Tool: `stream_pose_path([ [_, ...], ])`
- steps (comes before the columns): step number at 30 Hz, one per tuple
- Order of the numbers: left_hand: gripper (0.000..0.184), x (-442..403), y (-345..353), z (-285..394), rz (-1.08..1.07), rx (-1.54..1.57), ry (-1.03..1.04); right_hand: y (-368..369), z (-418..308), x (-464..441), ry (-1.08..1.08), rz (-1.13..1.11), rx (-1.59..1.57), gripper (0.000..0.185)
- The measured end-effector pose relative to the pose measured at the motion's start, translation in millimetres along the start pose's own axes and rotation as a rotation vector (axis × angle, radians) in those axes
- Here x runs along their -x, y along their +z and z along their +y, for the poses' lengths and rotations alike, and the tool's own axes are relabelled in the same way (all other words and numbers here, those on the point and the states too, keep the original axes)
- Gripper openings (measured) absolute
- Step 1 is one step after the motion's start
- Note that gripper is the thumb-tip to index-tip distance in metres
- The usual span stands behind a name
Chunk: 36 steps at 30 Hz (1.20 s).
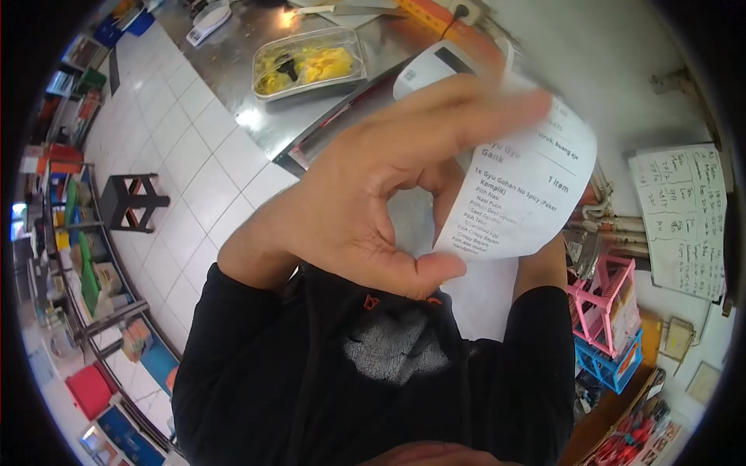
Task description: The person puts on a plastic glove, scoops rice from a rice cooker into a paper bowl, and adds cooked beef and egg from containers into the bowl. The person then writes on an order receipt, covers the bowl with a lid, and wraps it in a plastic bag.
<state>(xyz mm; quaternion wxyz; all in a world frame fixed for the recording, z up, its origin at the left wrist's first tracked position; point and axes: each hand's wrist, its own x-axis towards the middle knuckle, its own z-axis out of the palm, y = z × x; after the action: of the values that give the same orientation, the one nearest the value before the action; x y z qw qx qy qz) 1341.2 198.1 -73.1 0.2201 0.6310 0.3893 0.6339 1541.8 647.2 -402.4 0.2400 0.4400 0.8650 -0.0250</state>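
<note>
Close in front of the camera, my left hand (350, 186) curves around a white printed receipt (536, 194). Its thumb is at the slip's lower left edge, and a blurred finger lies across the upper part. The curled paper carries printed lines, among them "1 item" and "Gyu Gohan No Spicy". My right forearm comes up on the right and passes behind the paper, which hides that hand's fingers. Beyond my left hand, a clear plastic container (311, 66) of yellow food, with a black utensil in it, stands on the metal counter (233, 70).
A white scale (208, 19) and a knife (365, 11) lie on the counter. A black stool (132, 202) stands on the tiled floor at left, near loaded shelves (93, 326). Handwritten sheets (680, 221) hang on the right wall above pink (606, 303) and blue baskets (614, 361).
</note>
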Motion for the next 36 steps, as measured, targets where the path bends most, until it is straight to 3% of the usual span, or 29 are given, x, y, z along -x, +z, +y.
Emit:
stream_pose_path([
  [5, 0.087, 7, 2, -1, 0.011, -0.068, 0.020, -1, 7, 2, 0.036, 0.039, 0.001, 0.022],
  [8, 0.091, 7, 6, -3, 0.015, -0.035, 0.028, -61, -16, 62, 0.139, 0.200, 0.057, 0.022],
  [10, 0.093, 4, 9, -5, 0.009, -0.019, 0.025, -54, 11, 44, -0.023, 0.321, 0.194, 0.026],
  [12, 0.096, 2, 14, -7, -0.009, 0.006, 0.019, -86, 0, 97, -0.154, 0.927, -0.238, 0.035],
  [13, 0.100, 1, 17, -8, -0.002, 0.037, -0.005, -32, 49, 12, -0.323, 1.005, -0.604, 0.032],
  [15, 0.104, 4, 21, -13, -0.025, 0.087, -0.042, -104, -18, 152, -0.188, 0.938, -1.002, 0.025],
  [16, 0.107, 8, 23, -18, 0.038, 0.088, -0.076, -94, -18, 161, -0.319, 0.846, -1.467, 0.017],
  [19, 0.101, 19, 21, -33, 0.120, 0.189, -0.148, -53, -28, 208, -0.315, 0.760, -1.575, 0.015],
  [20, 0.099, 24, 17, -42, 0.128, 0.204, -0.172, -15, -13, 206, -0.390, 0.449, -1.905, 0.014],
  [21, 0.097, 30, 11, -50, 0.137, 0.217, -0.194, 2, -35, 218, -0.407, 0.696, -1.506, 0.015],
  [22, 0.094, 35, 6, -57, 0.129, 0.242, -0.234, 16, -51, 234, -0.224, 0.635, -1.436, 0.014],
  [23, 0.090, 38, 2, -63, 0.122, 0.262, -0.273, 43, -65, 232, -0.085, 0.467, -1.585, 0.013],
  [24, 0.085, 39, -1, -68, 0.115, 0.290, -0.299, 70, -75, 229, -0.107, 0.333, -1.629, 0.011],
  [25, 0.085, 39, 1, -72, 0.085, 0.302, -0.307, 87, -92, 228, -0.013, 0.374, -1.480, 0.018],
  [26, 0.084, 39, 2, -75, 0.091, 0.277, -0.342, 104, -107, 224, 0.001, 0.553, -1.159, 0.020],
  [27, 0.083, 38, 4, -78, 0.099, 0.247, -0.371, 106, -118, 223, 0.021, 0.563, -1.169, 0.020],
  [29, 0.081, 34, 7, -82, 0.014, 0.245, -0.394, 107, -136, 221, 0.141, 0.519, -0.586, 0.019],
  [34, 0.081, 16, 31, -87, -0.109, 0.281, -0.396, 112, -154, 220, 0.068, 0.528, -0.331, 0.013],
  [36, 0.082, 12, 43, -96, -0.148, 0.303, -0.399, 112, -164, 228, 0.077, 0.281, -0.351, 0.021],
])
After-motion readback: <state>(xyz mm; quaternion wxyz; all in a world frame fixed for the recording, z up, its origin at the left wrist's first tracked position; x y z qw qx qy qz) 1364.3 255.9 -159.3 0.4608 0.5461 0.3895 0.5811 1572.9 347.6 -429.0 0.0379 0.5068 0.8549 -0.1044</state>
